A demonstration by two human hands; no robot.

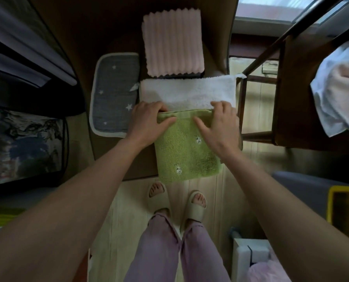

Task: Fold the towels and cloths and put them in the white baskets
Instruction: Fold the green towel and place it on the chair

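The green towel [186, 148] lies on the near edge of the brown desk [116, 37], its near end hanging over the edge above the floor. The left hand [149, 121] grips the towel's far left corner, fingers curled over the folded edge and thumb lying flat on top. The right hand [218, 123] holds the far right corner the same way, fingers bent over the edge, thumb stretched across the green cloth. Just beyond the green towel, touching it, lies a white towel [188, 92]. Beyond that sits a folded pink ribbed towel [172, 42]. To the left of the green towel lies a grey cloth with stars [114, 94]. To its right, well apart, a pale cloth [340, 92] hangs over a chair [291, 102].
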